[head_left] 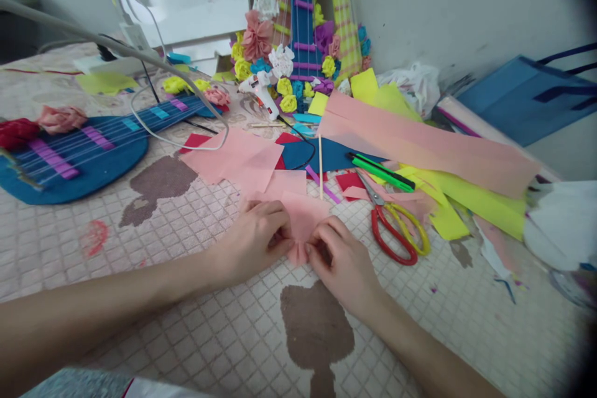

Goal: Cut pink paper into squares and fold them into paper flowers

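Between my two hands is a piece of pink crepe paper (305, 214), gathered into small folds at its near edge. My left hand (254, 236) pinches the gathered part from the left. From the right, the thumb and fingers of my right hand (342, 261) pinch the same folds. Just beyond my hands, more pink paper sheets (237, 158) lie flat and overlap. A thin wooden stick (320, 168) lies behind the held piece. To the right are scissors (396, 233) with red and yellow handles, and a green-and-black cutter knife (382, 173).
A blue paper guitar (88, 155) with paper flowers lies at the left. A white glue gun (263, 94) stands behind, its cord trailing forward. Decorated guitars (303, 25) lean at the back. Pink and yellow strips (420, 137) and a blue bag (527, 99) are at the right.
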Demonstrator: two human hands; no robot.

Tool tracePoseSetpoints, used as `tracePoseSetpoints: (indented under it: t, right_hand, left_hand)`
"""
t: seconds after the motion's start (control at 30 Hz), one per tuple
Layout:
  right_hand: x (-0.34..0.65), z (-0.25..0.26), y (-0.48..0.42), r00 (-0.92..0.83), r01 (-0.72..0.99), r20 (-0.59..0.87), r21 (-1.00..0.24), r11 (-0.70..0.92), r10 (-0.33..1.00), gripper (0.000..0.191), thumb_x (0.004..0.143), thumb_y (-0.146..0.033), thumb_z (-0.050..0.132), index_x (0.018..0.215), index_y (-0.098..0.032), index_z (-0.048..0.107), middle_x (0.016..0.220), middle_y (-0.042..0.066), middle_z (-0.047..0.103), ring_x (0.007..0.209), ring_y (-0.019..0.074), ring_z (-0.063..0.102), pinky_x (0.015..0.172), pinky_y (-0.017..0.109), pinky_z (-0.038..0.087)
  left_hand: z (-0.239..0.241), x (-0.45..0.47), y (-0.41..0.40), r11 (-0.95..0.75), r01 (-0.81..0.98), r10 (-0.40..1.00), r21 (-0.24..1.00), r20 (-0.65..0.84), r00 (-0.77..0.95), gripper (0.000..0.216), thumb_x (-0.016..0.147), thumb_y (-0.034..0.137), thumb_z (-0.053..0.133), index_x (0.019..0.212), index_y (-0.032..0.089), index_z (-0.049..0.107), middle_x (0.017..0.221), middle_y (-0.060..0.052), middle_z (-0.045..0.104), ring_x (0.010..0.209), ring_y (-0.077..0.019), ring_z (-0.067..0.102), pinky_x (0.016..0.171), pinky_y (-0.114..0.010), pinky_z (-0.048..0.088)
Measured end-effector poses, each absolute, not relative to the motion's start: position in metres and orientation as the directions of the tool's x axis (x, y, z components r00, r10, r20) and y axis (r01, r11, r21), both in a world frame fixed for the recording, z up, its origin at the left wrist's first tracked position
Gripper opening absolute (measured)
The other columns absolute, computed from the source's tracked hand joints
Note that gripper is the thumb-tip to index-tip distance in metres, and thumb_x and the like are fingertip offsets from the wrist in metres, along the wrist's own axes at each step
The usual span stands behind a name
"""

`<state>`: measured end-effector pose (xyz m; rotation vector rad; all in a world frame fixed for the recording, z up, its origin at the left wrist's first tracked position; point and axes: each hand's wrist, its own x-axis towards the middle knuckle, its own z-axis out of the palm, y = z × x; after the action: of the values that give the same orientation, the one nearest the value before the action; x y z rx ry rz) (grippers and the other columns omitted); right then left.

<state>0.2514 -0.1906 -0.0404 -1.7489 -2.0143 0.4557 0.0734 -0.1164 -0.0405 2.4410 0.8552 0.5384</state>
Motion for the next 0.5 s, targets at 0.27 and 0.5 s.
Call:
tracePoseSetpoints:
  t: [0.27, 0.5]
  right_hand:
    - [0.2502, -0.042, -0.1911, -0.118, 0.867, 0.13, -0.469, 0.166, 0.984, 0.009, 0.084, -0.017, 0.049, 0.076, -0.021, 0.048, 0.084, 0.001, 0.052, 0.071, 0.0138, 0.055, 0.062, 0.026, 0.042]
    - [0.2493, -0.0433, -0.1909, -0.117, 0.882, 0.153, -0.438, 0.173, 0.981, 0.009, 0.084, -0.018, 0.048, 0.076, -0.021, 0.048, 0.082, 0.002, 0.052, 0.071, 0.0145, 0.055, 0.059, 0.027, 0.04]
  left_hand:
    - [-0.0383, 0.0748, -0.1174, -0.687, 0.471, 0.658, 0.553, 0.199, 0.727, 0.006, 0.073, 0.009, 0.054, 0.072, 0.015, 0.055, 0.076, -0.001, 0.058, 0.075, -0.0161, 0.054, 0.076, -0.035, 0.038]
    - [-0.0387, 0.0751, -0.1179, -0.694, 0.484, 0.662, 0.533, 0.208, 0.72, 0.007, 0.073, 0.009, 0.053, 0.071, 0.015, 0.054, 0.075, -0.002, 0.058, 0.073, -0.0154, 0.054, 0.076, -0.034, 0.037]
